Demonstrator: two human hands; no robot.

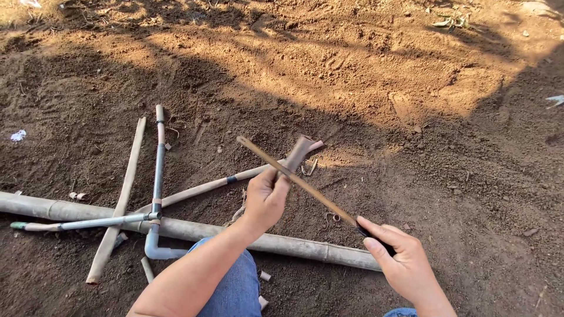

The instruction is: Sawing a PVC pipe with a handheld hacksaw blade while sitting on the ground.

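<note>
Blue-jeaned knee [235,287] sits at six o'clock. Right hand [402,258], at four o'clock, has its fingers wrapped on the saw blade's [299,182] dark end. Left hand [265,196] fingers pinch a short pipe piece [296,155] at the middle. Blade looks thin and bendy; pipe looks light and stiff.

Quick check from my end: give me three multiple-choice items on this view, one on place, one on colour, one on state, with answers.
1. Where does the long bamboo pole lie?
A. On the soil
B. Against a wall
C. On a bench

2. What colour is the trouser knee?
A. Red
B. Blue
C. White

3. How is the thin blade held?
A. Lying loose
B. In one hand
C. In both hands

Answers:
1. A, it rests on brown dirt.
2. B, blue denim shows.
3. C, the left hand grips it mid-length and the right hand grips its dark handle end.
</note>
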